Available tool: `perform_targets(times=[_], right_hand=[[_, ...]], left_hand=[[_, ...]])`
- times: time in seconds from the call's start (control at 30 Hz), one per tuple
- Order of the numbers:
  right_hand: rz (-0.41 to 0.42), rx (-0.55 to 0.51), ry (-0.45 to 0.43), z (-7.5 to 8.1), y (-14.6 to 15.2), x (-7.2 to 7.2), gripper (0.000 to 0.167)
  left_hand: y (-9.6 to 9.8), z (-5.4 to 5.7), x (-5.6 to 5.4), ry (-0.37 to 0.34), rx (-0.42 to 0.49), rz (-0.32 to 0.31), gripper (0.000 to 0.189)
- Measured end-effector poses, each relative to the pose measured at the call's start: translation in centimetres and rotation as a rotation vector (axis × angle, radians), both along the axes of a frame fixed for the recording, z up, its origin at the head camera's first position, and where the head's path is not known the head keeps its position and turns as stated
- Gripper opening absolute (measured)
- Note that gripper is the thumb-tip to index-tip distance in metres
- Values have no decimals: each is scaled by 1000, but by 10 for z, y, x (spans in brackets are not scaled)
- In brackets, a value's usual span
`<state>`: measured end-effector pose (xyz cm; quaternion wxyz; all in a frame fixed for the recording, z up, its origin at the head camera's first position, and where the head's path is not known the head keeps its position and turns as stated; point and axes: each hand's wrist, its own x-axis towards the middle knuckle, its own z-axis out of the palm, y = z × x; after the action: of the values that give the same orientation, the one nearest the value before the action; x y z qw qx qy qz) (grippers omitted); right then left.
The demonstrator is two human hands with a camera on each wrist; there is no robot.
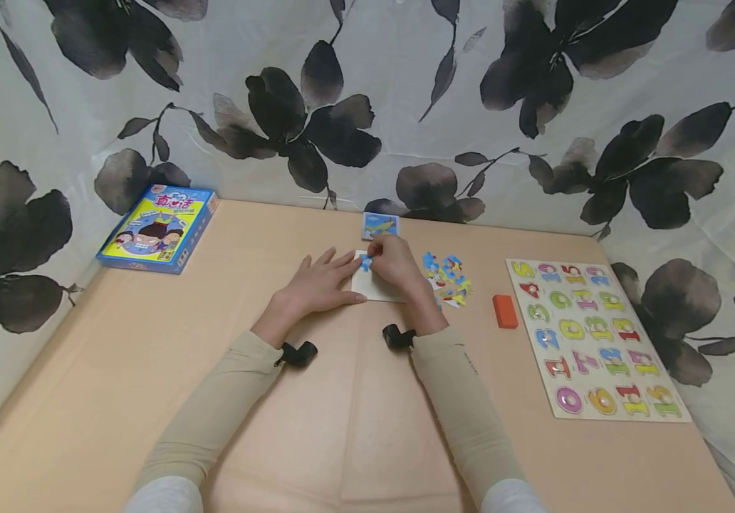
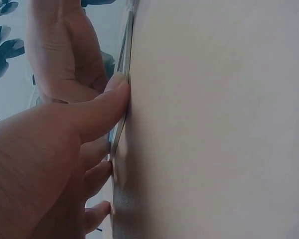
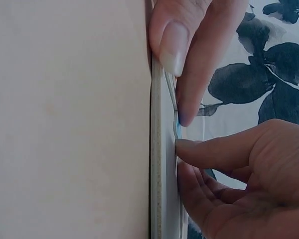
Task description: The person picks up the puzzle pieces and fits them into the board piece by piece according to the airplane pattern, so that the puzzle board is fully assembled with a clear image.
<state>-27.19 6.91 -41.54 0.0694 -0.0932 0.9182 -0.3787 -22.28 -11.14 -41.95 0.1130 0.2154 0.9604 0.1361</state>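
A small white puzzle board (image 1: 377, 288) lies in front of me, with blue jigsaw pieces (image 1: 365, 264) at its upper left. My left hand (image 1: 319, 283) rests on its left side, fingers spread, and the thumb (image 2: 120, 89) presses at the near edge. Over the top of the board, my right hand (image 1: 398, 267) pinches a small jigsaw piece with thumb and fingers curled; in the right wrist view a bit of blue (image 3: 178, 122) shows between the hands, close against the board. Most of the held piece is hidden by the fingers.
Loose jigsaw pieces (image 1: 452, 274) lie in a pile right of the board. Behind it is a blue picture card (image 1: 380, 225). A red block (image 1: 505, 312) and a number board (image 1: 550, 385) are at the right, a blue-and-yellow box (image 1: 157, 229) at the back left. A flowered cloth hangs behind.
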Motion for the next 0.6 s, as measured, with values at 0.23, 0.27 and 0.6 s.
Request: perform_targets(times=[0.23, 0.27, 0.6], right_hand=[[-23, 31, 23, -2, 0, -1, 12], [-22, 32, 25, -3, 1, -1, 12], [51, 16, 32, -1, 29, -4, 17]], left_hand=[[0, -1, -1, 1, -2, -5, 78], [0, -1, -2, 0, -2, -6, 78], [2, 5, 0, -14, -3, 3, 77]])
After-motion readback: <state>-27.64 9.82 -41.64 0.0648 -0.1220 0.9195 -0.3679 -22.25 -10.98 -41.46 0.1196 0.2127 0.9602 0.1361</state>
